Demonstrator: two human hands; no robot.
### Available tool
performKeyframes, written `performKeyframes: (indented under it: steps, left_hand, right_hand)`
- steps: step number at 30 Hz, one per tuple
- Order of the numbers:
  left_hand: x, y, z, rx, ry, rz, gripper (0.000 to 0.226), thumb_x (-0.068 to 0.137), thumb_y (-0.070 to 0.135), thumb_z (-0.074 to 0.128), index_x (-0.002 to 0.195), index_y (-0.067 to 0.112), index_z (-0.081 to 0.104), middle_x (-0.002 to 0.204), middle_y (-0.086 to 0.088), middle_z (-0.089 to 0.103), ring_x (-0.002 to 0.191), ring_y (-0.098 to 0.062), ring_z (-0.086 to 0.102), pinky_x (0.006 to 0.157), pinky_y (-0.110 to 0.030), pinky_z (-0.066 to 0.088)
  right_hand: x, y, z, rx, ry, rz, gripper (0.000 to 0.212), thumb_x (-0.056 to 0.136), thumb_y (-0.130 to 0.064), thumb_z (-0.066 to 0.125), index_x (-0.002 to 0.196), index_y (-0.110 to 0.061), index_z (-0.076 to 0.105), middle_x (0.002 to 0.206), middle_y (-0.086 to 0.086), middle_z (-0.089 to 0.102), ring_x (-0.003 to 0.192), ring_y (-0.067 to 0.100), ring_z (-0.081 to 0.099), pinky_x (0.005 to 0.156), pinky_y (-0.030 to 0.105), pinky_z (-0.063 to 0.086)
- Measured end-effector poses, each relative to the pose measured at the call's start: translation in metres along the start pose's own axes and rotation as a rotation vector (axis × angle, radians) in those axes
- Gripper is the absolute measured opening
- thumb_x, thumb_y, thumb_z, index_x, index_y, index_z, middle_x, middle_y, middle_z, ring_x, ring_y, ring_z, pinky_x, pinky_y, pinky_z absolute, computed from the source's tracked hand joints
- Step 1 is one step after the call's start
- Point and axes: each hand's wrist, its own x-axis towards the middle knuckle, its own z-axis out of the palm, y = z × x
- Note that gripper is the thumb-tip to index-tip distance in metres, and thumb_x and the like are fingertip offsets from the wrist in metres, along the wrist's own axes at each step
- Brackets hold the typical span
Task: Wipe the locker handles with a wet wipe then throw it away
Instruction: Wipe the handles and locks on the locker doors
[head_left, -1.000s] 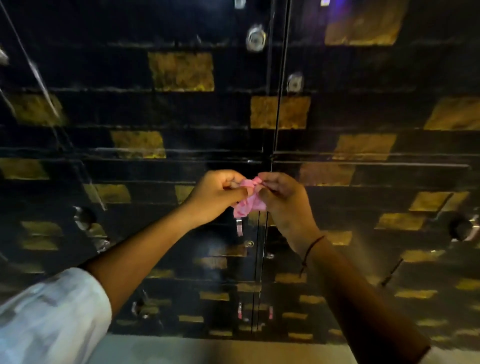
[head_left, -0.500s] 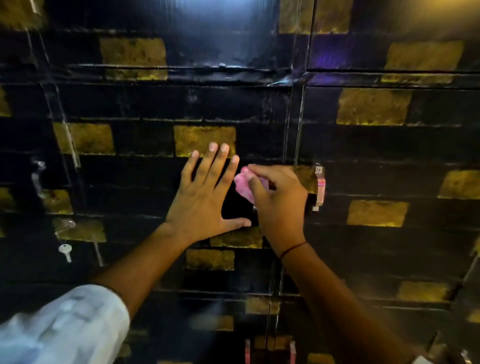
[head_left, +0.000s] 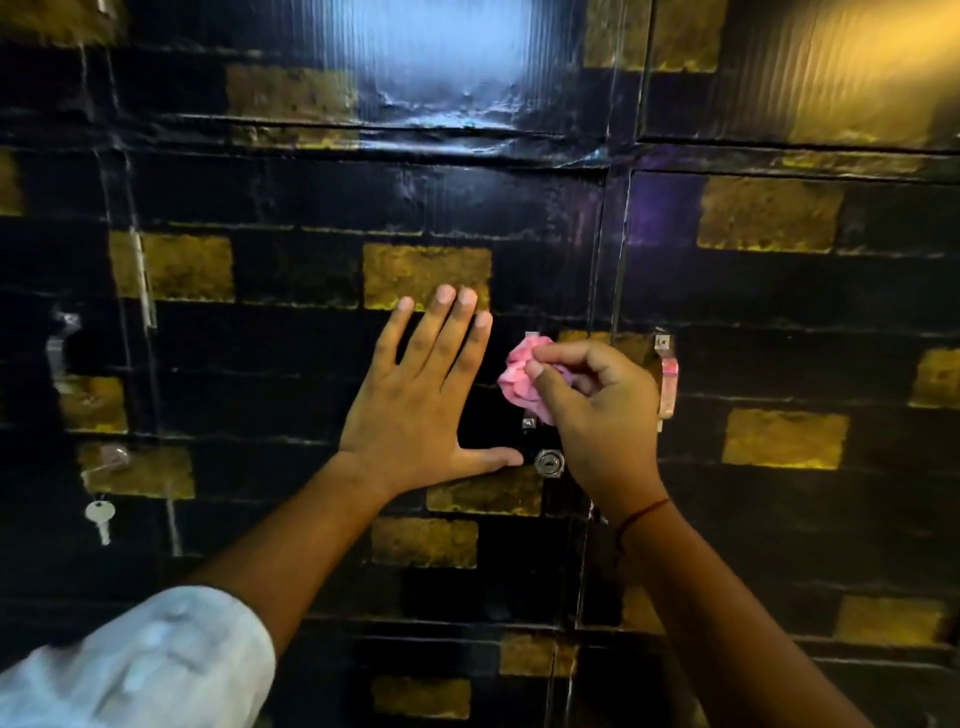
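My right hand (head_left: 597, 410) pinches a crumpled pink wet wipe (head_left: 519, 376) and holds it against the vertical metal handle (head_left: 529, 422) of the middle locker door; the wipe covers most of that handle, only its ends show. My left hand (head_left: 415, 410) lies flat on the same black door (head_left: 311, 364), fingers straight and spread, thumb pointing at the round keyhole lock (head_left: 549, 462) below the handle. A second metal handle (head_left: 667, 382) is on the neighbouring door to the right, just beyond my right hand.
The lockers are glossy black with gold brick patches. On the far left door there is another handle (head_left: 60, 353), a lock (head_left: 115, 457) and a key (head_left: 100, 517) hanging below it. More doors sit above and below.
Both hands held the wipe together a second ago. My left hand then let go and laid flat on the door, while my right hand brought the wipe onto the handle.
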Motion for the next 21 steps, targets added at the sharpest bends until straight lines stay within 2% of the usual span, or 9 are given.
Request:
performKeyframes:
  steps: [5,9,12,14,16,18,21]
  left_hand:
    - [0.001,0.001,-0.001,0.008,0.023,0.004,0.135,0.075,0.097,0.041,0.161,-0.003,0.011,0.169,-0.023,0.005,0.158,-0.038,0.004,0.125,-0.061,0.01]
    - [0.0,0.001,0.0,0.004,0.033,0.006,0.133,0.077,0.097,0.038,0.161,-0.003,0.012,0.169,-0.023,0.005,0.158,-0.037,0.004,0.126,-0.06,0.01]
    - [-0.001,0.001,0.0,0.006,0.026,0.005,0.131,0.079,0.097,0.032,0.161,-0.002,0.01,0.169,-0.023,0.003,0.158,-0.037,0.003,0.126,-0.06,0.009]
    - [0.0,0.001,0.0,0.007,0.02,0.006,0.131,0.079,0.097,0.03,0.161,-0.002,0.009,0.169,-0.023,0.002,0.158,-0.037,0.001,0.126,-0.06,0.008]
    - [0.0,0.001,0.0,0.004,0.019,0.007,0.131,0.079,0.098,0.029,0.161,-0.002,0.009,0.169,-0.023,0.002,0.158,-0.037,0.001,0.126,-0.06,0.008]
    - [-0.001,0.0,0.0,0.001,0.029,0.007,0.131,0.079,0.098,0.028,0.161,-0.002,0.01,0.169,-0.023,0.003,0.158,-0.037,0.002,0.125,-0.06,0.009]
    - [0.0,0.0,0.0,-0.003,0.035,0.014,0.131,0.079,0.098,0.03,0.161,-0.003,0.011,0.169,-0.023,0.004,0.157,-0.038,0.003,0.125,-0.06,0.009]
  right_hand:
    - [-0.015,0.013,-0.01,-0.256,-0.083,-0.228,0.018,0.08,0.005,0.075,0.088,-0.011,0.073,0.091,-0.001,0.069,0.089,0.003,0.062,0.081,0.011,0.047]
    - [-0.026,0.022,-0.01,-0.386,-0.083,-0.318,0.023,0.08,0.01,0.071,0.087,-0.012,0.074,0.092,-0.004,0.068,0.09,0.005,0.06,0.083,0.013,0.048]
    - [-0.04,0.032,-0.008,-0.442,-0.021,-0.299,0.027,0.08,0.008,0.073,0.092,-0.016,0.076,0.092,-0.003,0.07,0.092,0.012,0.062,0.084,0.025,0.05]
    - [-0.044,0.032,-0.005,-0.409,0.056,-0.241,0.021,0.082,0.002,0.075,0.094,-0.015,0.077,0.094,-0.002,0.071,0.093,0.014,0.064,0.083,0.03,0.053]
    - [-0.046,0.027,0.0,-0.346,0.08,-0.205,0.014,0.085,-0.011,0.076,0.098,-0.015,0.075,0.098,-0.006,0.069,0.095,0.011,0.063,0.084,0.025,0.053]
    - [-0.045,0.024,0.005,-0.34,0.066,-0.184,0.019,0.084,-0.023,0.076,0.1,-0.013,0.072,0.1,-0.007,0.065,0.096,0.008,0.06,0.084,0.018,0.048]
    - [-0.038,0.025,0.007,-0.487,0.004,-0.17,0.021,0.086,-0.019,0.075,0.102,-0.007,0.068,0.099,0.006,0.065,0.094,0.015,0.058,0.081,0.022,0.046]
